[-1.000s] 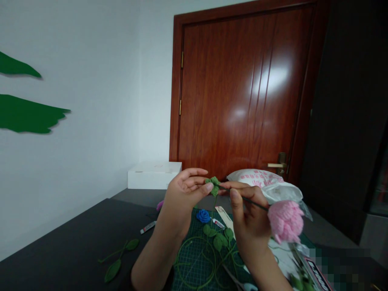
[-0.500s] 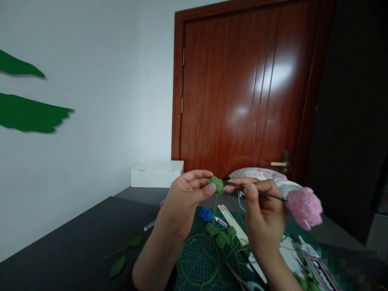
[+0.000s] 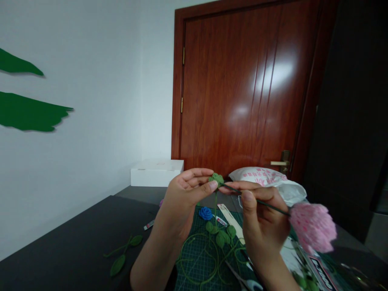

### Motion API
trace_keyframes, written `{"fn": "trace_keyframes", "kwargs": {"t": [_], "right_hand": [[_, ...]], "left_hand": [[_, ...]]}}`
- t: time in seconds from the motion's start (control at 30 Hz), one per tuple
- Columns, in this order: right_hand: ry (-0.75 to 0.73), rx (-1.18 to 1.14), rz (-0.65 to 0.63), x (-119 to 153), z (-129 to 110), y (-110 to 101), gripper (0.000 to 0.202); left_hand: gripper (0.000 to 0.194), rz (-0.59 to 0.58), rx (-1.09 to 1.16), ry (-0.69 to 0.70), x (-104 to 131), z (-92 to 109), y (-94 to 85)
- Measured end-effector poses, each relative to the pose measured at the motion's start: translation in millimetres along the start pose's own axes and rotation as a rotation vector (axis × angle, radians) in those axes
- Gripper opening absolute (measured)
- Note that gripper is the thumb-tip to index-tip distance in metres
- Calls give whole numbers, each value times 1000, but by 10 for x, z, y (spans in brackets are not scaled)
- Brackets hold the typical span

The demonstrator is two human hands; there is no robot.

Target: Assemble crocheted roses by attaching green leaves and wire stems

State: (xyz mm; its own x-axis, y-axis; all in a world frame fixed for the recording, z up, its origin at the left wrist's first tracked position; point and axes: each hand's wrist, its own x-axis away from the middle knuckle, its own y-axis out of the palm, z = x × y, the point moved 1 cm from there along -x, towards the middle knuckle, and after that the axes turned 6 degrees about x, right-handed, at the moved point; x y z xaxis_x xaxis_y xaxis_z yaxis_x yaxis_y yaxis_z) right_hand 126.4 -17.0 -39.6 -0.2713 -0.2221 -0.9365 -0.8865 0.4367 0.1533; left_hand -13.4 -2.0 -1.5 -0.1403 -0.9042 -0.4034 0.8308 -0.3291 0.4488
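My left hand (image 3: pixel 189 198) pinches a small green crocheted piece (image 3: pixel 216 180) between thumb and fingers, with a green strand hanging below it. In my right hand (image 3: pixel 264 216) is a thin dark green stem (image 3: pixel 271 206), held between thumb and fingers. One end of the stem meets the green piece; whether it has entered is too small to tell. At the other end, right of my right hand, is a fluffy pink flower (image 3: pixel 313 228). Below the hands, green leaves (image 3: pixel 222 238) and curling green strands lie on the mat.
A green cutting mat (image 3: pixel 194 264) bears a blue rose (image 3: pixel 205 213), a small tube (image 3: pixel 220 220), a cream strip (image 3: pixel 232 222) and scissors (image 3: pixel 242 281). A leafy sprig (image 3: pixel 118 264) lies left. Behind are a white box (image 3: pixel 157 173) and a white bag (image 3: pixel 257 175).
The pink flower has swung lower and to the right, and the stem is tilted more steeply. My right fingers have shifted slightly; my left hand has barely moved.
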Motion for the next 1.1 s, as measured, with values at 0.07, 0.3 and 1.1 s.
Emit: {"fn": "trace_keyframes", "kwargs": {"t": [0.07,0.3,1.1], "right_hand": [[-1,19,6,4,-6,-3,14],[-39,66,9,-10,-16,-2,14],[-161,304,-56,-15,-30,-70,11]], "left_hand": [[29,-1,-1,3,-2,-1,-2],[28,1,-18,16,4,8,1],[27,41,-65,106,32,-23,49]]}}
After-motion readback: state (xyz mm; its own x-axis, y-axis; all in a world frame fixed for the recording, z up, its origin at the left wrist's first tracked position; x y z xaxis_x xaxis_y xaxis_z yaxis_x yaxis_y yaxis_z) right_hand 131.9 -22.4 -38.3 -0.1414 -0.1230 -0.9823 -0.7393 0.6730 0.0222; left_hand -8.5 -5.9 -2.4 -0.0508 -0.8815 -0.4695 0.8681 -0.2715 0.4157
